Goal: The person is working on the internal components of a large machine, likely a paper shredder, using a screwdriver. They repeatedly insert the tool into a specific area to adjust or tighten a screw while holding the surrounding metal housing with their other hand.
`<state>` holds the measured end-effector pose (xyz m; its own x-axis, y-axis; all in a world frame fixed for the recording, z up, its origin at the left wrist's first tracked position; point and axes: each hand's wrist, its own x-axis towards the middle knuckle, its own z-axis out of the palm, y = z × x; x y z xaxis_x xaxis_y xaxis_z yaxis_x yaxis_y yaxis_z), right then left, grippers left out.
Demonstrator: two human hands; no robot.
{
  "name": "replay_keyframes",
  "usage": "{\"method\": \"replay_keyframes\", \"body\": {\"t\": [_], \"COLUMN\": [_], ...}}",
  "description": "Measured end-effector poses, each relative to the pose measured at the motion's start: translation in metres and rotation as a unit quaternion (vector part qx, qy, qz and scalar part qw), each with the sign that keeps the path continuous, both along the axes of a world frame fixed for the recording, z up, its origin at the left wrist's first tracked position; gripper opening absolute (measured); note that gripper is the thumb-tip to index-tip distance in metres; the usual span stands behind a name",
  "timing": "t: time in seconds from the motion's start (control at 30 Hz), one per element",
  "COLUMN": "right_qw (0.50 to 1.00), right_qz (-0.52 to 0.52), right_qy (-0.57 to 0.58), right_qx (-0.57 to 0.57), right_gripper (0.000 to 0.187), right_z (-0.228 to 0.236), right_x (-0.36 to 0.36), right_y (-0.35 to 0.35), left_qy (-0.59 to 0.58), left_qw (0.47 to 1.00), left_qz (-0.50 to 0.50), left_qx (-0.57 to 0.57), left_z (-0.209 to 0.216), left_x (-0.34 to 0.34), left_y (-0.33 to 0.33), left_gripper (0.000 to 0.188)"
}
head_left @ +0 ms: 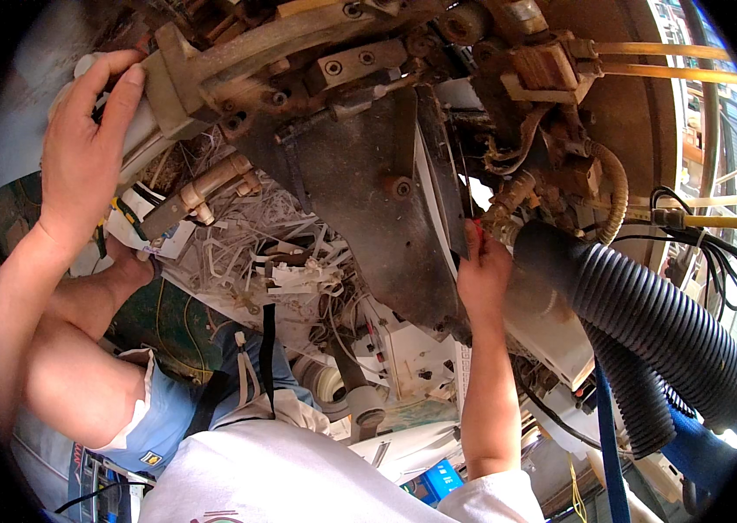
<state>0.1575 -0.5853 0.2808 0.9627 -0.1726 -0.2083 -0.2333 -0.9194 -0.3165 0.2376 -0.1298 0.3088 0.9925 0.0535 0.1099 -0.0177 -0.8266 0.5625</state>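
Note:
At the upper left my left hand is curled over the end of a metal bar, beside a heavy cast block. In the middle hangs a dark metal plate with a bolt in it. By that plate's right edge is my right hand, its fingers closed on a small thing with a bit of red showing; the rest of it is hidden. A thin dark strip runs down to those fingers. Above the plate lies a dusty machine frame with several screws.
Thick black ribbed hoses cross the right side. Cables and yellowish tubes lie above them. Pale strips and shavings cover the area behind the left arm. A metal cylinder sticks out there. A blue box is low down.

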Motion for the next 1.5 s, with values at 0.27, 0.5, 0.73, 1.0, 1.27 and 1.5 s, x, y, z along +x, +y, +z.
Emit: {"method": "replay_keyframes", "body": {"t": [0.27,0.5,0.73,1.0,1.27,1.5], "right_qw": [1.0,1.0,0.998,0.999,0.998,1.0], "right_qz": [0.015,0.001,0.023,0.013,-0.004,-0.018], "right_qy": [-0.014,-0.02,-0.047,-0.037,-0.057,-0.024], "right_qx": [-0.019,-0.017,-0.017,-0.02,0.04,-0.006], "right_gripper": [0.048,0.053,0.054,0.052,0.05,0.048], "right_z": [-0.002,0.0,-0.01,-0.008,-0.012,-0.002], "right_x": [0.0,-0.001,-0.003,-0.002,-0.005,-0.001], "right_y": [-0.001,0.001,-0.009,-0.006,-0.006,0.003], "left_qy": [-0.047,-0.043,-0.043,-0.046,-0.054,-0.046], "left_qw": [0.999,0.999,0.999,0.999,0.998,0.999], "left_qz": [-0.008,-0.006,-0.003,-0.005,-0.004,-0.006], "left_qx": [-0.009,-0.015,-0.013,-0.001,0.013,-0.003], "left_z": [-0.004,-0.004,-0.004,-0.004,-0.005,-0.003], "left_x": [0.001,0.002,0.001,0.001,0.001,0.002], "left_y": [-0.001,0.0,-0.001,0.0,0.001,0.0], "left_gripper": [0.023,0.023,0.023,0.023,0.023,0.022]}}
